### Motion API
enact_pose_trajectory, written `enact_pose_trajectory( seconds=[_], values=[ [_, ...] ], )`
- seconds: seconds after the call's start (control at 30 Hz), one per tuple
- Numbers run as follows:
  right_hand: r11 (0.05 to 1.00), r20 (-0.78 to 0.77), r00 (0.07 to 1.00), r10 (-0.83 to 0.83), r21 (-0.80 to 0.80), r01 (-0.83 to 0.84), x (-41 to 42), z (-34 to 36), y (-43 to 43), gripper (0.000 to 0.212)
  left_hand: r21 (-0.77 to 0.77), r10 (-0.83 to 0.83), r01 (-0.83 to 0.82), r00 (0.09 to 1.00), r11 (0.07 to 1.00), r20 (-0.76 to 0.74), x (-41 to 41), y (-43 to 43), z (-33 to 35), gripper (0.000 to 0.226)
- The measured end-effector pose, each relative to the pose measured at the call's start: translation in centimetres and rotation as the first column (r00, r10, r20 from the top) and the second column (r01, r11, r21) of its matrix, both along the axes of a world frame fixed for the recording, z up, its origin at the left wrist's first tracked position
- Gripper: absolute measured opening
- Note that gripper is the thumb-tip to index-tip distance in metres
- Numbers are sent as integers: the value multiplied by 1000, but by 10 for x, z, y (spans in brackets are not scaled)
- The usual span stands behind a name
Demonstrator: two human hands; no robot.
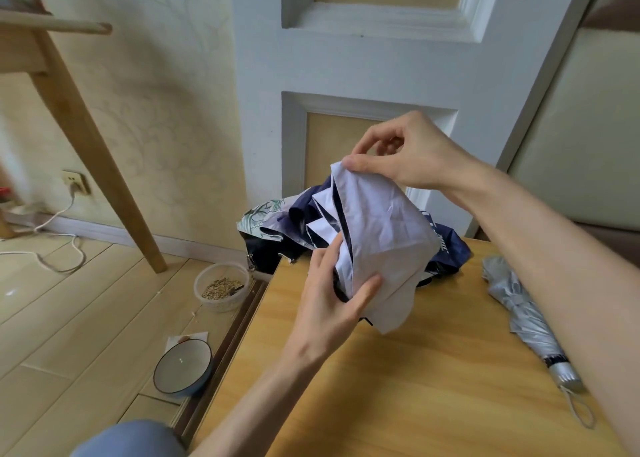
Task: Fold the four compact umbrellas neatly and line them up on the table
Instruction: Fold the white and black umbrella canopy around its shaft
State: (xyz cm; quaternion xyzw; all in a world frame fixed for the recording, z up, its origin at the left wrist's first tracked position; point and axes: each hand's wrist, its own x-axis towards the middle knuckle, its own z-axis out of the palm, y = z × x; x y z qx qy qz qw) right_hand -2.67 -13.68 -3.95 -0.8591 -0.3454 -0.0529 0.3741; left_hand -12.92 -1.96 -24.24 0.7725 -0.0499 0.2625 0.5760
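A pale lilac umbrella with a dark lining is held above the wooden table. My left hand grips its lower bundled part, thumb on the cloth. My right hand pinches the top edge of one fabric panel. Behind it lie a navy umbrella and a floral-patterned one, both loose at the table's far edge. A folded silver umbrella lies on the table at the right, its handle and wrist loop towards me, partly hidden by my right forearm.
On the floor to the left stand a clear tub of seeds and a dark-rimmed bowl. A wooden furniture leg and a white cable are further left. A white panelled door rises behind the table.
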Motion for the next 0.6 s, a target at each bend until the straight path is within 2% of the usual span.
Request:
enact_pose_trajectory(
  seconds=[0.13,0.27,0.43,0.6],
  values=[
    [996,-255,963,84,37,-77,3,-10,-20,36,-34,-12,13,1000,999,20,-1,1,3,69],
    [962,-364,919,152,267,-54,4,-25,-34,28,-56,-28,29,999,998,19,1,-1,3,70],
    [920,-349,920,179,390,-32,0,-35,-28,26,16,-71,71,997,997,20,-1,-1,2,73],
    [955,-253,958,138,291,-61,-7,-26,-27,38,37,-32,31,999,999,31,-2,-1,1,71]
  ],
)
